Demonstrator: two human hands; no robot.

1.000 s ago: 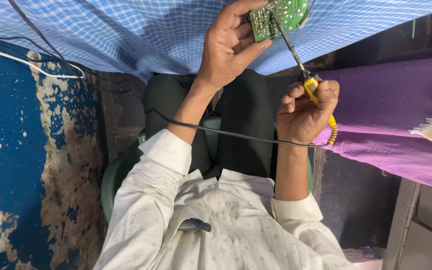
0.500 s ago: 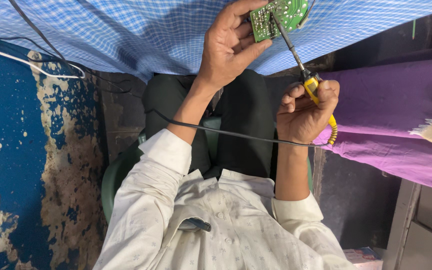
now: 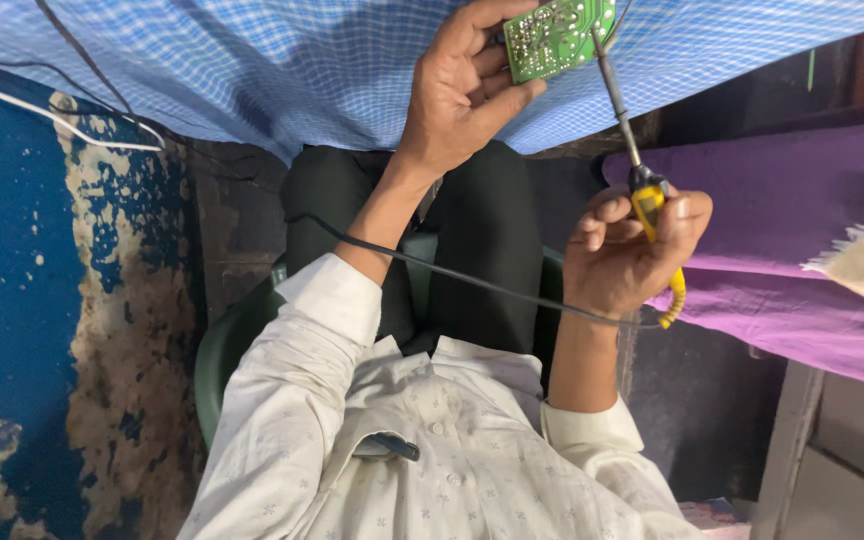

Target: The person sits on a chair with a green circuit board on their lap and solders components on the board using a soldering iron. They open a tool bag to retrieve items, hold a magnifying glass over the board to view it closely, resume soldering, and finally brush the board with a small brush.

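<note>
- Peeling blue painted wall (image 3: 12, 300) is flaking off on the left, with a blue-and-white checked cloth (image 3: 282, 70) stretching over the top of the view and a white wire running along it.
- Left hand (image 3: 457, 95) is pinching the small green circuit board (image 3: 557, 35) by one edge, thumb and fingers closed on it, up against the checked cloth. That hold is looking thin, so the board could be twisting under any push.
- Thin black cord (image 3: 472, 282) is trailing across the white shirt and lap; it could be snagging and tugging the tool off target.
- Right hand (image 3: 622, 265) is wrapping fully around the yellow-handled soldering iron (image 3: 642, 170), its metal tip touching the board. The tip is sitting near the left fingers, so a slip could be burning them.
- Purple fabric (image 3: 792, 230) is lying just beside the iron, so I'd be worrying about scorching.
</note>
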